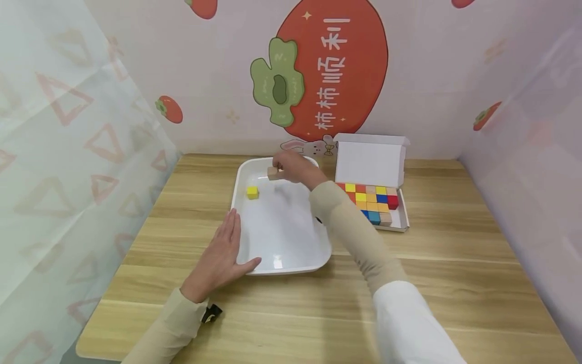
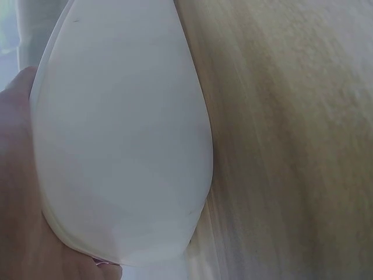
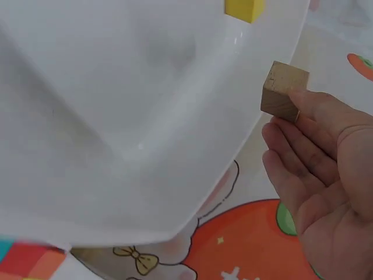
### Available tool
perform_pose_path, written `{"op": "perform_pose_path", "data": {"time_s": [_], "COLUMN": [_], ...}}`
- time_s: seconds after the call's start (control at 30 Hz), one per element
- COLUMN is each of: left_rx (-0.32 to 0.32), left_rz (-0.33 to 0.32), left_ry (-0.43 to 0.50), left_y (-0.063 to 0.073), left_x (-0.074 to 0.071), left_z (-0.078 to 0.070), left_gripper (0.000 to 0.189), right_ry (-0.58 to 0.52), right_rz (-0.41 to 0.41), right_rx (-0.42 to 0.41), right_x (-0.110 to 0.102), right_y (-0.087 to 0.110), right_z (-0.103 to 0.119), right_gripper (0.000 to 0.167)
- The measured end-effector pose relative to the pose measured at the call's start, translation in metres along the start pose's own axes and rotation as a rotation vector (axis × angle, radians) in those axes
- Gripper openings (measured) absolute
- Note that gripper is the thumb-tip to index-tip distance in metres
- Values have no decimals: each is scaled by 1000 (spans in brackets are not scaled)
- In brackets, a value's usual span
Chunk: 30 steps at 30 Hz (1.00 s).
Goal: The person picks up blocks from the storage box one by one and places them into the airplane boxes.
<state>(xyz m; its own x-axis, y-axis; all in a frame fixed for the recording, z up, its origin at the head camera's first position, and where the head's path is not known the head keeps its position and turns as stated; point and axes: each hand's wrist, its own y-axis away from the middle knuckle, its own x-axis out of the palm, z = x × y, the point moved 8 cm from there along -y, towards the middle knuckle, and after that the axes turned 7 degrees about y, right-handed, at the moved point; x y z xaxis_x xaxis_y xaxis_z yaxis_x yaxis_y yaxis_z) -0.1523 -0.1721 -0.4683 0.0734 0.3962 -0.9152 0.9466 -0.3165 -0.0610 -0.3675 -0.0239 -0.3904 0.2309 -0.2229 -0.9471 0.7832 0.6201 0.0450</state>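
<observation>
A plain wooden cube (image 3: 284, 87) is pinched between the thumb and fingers of my right hand (image 1: 293, 167), over the far end of a white tray (image 1: 282, 237). In the right wrist view the cube is seen above the tray's rim, held by the right hand (image 3: 326, 157). A yellow cube (image 1: 252, 192) sits inside the tray toward its far left. My left hand (image 1: 220, 255) rests on the tray's near left corner, fingers straight along the left side and thumb over the front rim. The left wrist view shows the left hand (image 2: 23, 192) against the tray's outer wall (image 2: 128, 134).
A white box (image 1: 402, 222) with its lid (image 1: 370, 162) raised stands right of the tray. Several coloured and plain cubes (image 1: 372, 206) lie in it, partly hidden by my right forearm. A printed wall cloth (image 1: 423, 81) rises behind the wooden table (image 1: 445, 253).
</observation>
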Motion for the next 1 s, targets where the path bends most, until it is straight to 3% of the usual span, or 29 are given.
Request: {"op": "perform_pose_path", "data": {"time_s": [0.2,0.37,0.63,1.0], "left_rx": [-5,-10,-7,-5], "left_rz": [7,12,8,8], "left_ry": [-4,12,23,-2], "left_y": [-1,-1,-3,-2], "left_x": [2,3,2,3], "left_z": [0,-1,-1,2], "left_gripper": [121,121,120,120], "right_ry": [25,-17,-81,-41], "right_rz": [-5,-9,-46,-66], "right_rx": [-56,-33,61,216], "right_x": [-27,-38,-52,-67], "right_y": [38,72,122,205], "right_z": [-8,-26,-66,-142], "right_gripper": [25,30,34,36]}}
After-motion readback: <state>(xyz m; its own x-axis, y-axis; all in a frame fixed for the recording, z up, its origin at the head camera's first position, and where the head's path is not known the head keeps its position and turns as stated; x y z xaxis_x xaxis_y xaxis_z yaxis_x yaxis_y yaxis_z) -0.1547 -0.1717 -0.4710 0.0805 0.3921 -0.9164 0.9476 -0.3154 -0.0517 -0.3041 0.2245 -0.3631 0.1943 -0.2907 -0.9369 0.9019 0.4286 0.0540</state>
